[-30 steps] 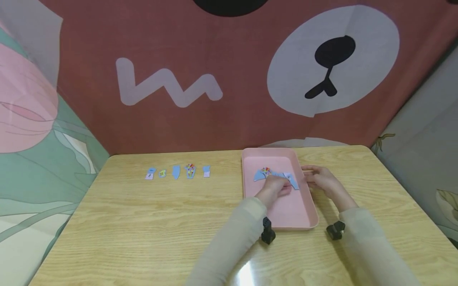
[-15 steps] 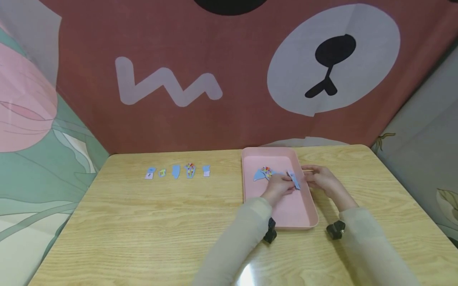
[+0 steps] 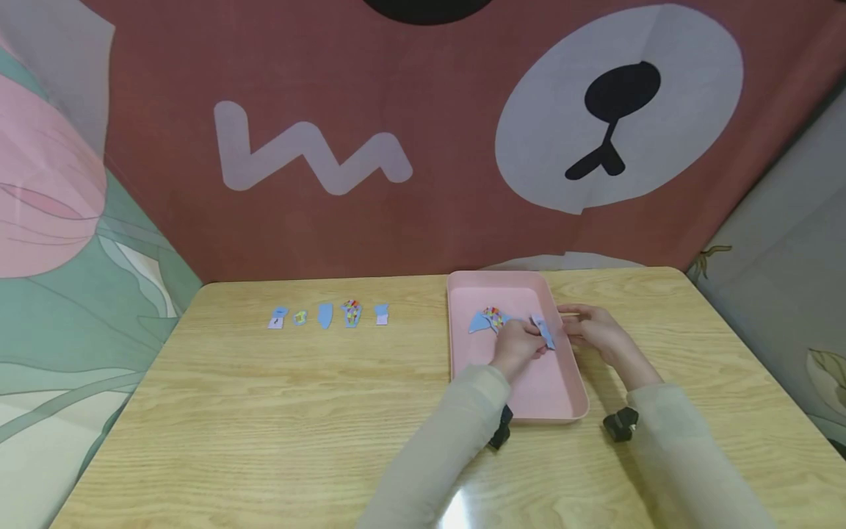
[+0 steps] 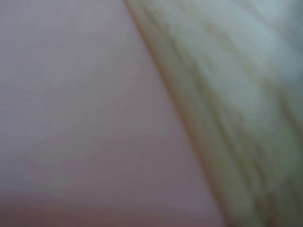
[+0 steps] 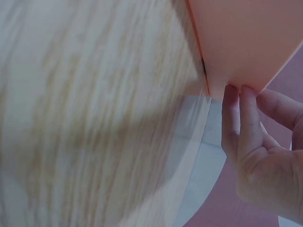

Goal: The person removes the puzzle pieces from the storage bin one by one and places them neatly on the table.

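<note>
My left hand (image 3: 518,345) is inside the pink tray (image 3: 529,400), its fingers curled at the lower left edge of a blue puzzle piece (image 3: 543,332), which they pinch. Left of that hand lie another light-blue piece (image 3: 479,322) and one with a multicoloured pattern (image 3: 493,317), partly covered by the hand. Outside the tray, my right hand (image 3: 595,334) rests its fairly straight fingers against the right wall. The right wrist view shows fingertips (image 5: 231,92) touching the pink wall (image 5: 241,42). Only blurred tray and wood appear in the left wrist view.
Along the back left of the wooden table (image 3: 264,411) lies a row of small cut pieces, among them a plain blue one (image 3: 325,316), a multicoloured one (image 3: 352,314) and a blue-and-white one (image 3: 381,314). A brown printed cloth (image 3: 449,220) hangs directly behind the table.
My left hand has shifted slightly right within the tray. The blue piece at its fingertips has moved a little right and turned. The right hand stays at the tray wall.
</note>
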Tool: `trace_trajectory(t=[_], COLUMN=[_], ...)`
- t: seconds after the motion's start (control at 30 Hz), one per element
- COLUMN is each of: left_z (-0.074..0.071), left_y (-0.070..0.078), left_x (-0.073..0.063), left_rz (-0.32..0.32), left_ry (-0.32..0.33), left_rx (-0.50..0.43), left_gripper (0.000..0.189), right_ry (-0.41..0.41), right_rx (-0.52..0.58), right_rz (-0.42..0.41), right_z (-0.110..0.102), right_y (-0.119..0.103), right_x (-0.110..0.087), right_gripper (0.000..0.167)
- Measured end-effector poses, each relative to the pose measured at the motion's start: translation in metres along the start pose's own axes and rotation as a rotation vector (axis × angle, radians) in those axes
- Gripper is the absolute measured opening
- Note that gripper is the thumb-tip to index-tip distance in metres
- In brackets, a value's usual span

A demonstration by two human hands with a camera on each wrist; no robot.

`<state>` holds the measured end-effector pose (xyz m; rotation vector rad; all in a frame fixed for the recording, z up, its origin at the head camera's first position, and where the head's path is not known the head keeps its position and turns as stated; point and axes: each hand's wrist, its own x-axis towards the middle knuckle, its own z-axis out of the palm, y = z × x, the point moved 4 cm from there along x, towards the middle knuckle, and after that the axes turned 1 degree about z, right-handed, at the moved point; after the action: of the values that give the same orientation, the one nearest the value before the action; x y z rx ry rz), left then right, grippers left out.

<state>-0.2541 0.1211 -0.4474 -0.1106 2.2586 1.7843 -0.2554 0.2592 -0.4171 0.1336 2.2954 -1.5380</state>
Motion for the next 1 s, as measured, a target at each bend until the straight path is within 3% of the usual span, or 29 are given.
trace_trajectory(t=[0.43, 0.63, 0.87, 1.0], left_z=[-0.003, -0.004, -0.011, -0.023], left_y=[0.002, 0.005, 0.009, 0.016], left_x=[-0.004, -0.007, -0.006, -0.010], left_rz=[0.005, -0.021, -0.063, -0.019], left_ry=[-0.006, -0.066, -0.150, -0.199], left_rx=[-0.016, -0.119, -0.353, -0.357], left_gripper=[0.016, 0.025, 0.029, 0.032], right_ry=[-0.009, -0.002, 0.002, 0.005], right_rx=[-0.002, -0.007, 0.011, 0.000], right_rz=[0.009, -0.007, -0.022, -0.028], right_z=[0.001, 0.001, 0.001, 0.000], right_y=[-0.001, -0.001, 0.000, 0.001], right_x=[0.001, 0.001, 0.001, 0.001], right_gripper=[0.056, 0.056, 0.057, 0.057])
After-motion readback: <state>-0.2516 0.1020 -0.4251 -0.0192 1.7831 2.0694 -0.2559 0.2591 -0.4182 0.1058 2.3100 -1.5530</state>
